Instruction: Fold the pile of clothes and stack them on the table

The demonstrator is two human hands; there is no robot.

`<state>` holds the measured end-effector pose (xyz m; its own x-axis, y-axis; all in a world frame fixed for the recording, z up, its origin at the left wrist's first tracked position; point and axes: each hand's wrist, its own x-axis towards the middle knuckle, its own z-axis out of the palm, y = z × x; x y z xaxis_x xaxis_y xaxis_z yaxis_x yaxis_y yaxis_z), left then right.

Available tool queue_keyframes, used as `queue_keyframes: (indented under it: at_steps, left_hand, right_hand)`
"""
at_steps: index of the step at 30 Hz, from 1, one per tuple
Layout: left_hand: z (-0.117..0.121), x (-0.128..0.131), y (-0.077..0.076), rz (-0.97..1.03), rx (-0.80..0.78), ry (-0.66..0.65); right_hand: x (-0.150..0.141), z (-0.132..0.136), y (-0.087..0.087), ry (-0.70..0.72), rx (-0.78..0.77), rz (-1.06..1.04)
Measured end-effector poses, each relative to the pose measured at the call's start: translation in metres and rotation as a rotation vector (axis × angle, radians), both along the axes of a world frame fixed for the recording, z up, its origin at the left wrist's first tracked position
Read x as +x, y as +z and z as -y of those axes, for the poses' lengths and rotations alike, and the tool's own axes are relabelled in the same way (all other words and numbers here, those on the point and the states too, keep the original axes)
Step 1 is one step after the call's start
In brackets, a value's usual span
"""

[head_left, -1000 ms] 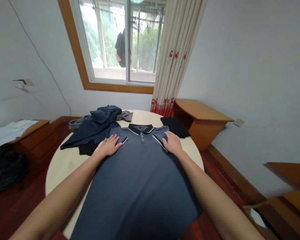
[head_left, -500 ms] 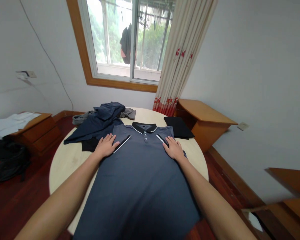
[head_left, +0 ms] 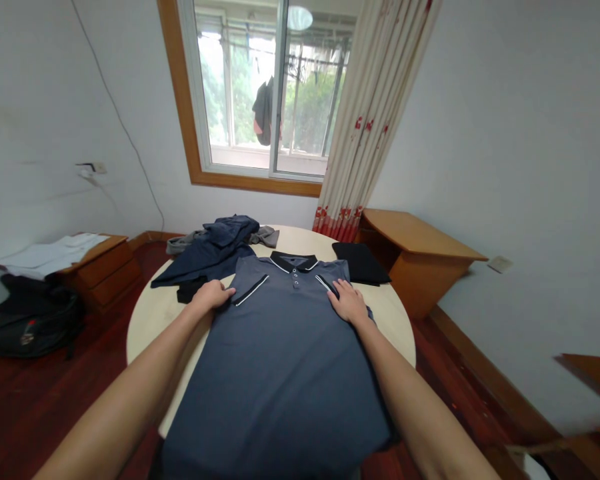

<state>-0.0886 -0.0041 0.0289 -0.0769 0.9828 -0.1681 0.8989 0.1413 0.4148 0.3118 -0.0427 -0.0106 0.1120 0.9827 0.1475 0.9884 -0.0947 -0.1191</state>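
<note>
1. The round, pale bench [head_left: 145,320] stands on a dark red wood floor [head_left: 45,400].
2. A grey-blue polo [head_left: 280,360] lies flat across it, collar at the far side, hem hanging over the near edge.
3. A heap of dark blue and grey clothes [head_left: 215,247] lies at the far left.
4. A folded black cloth [head_left: 361,263] lies at the far right edge.

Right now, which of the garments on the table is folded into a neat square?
The black garment at the table's far right: flat and squared, unlike the spread polo shirt and the crumpled navy heap.
</note>
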Motion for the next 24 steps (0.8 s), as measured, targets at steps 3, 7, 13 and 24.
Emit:
queue_keyframes:
  at_steps: [3,7,13,24]
  left_hand:
    - [-0.005,-0.002,0.008,0.133,-0.103,0.061]
    - [-0.005,0.001,0.018,0.244,-0.166,0.097]
    - [-0.013,0.02,0.037,0.341,-0.174,-0.011]
    - [-0.018,0.091,0.006,0.388,0.038,-0.41]
  right_hand:
    - [0.0,0.001,0.001,0.0,0.008,-0.012]
    - [0.0,0.001,0.001,0.004,0.004,-0.026]
    - [0.001,0.0,-0.001,0.01,0.014,-0.042]
    - [0.001,0.002,0.003,0.021,0.023,-0.051]
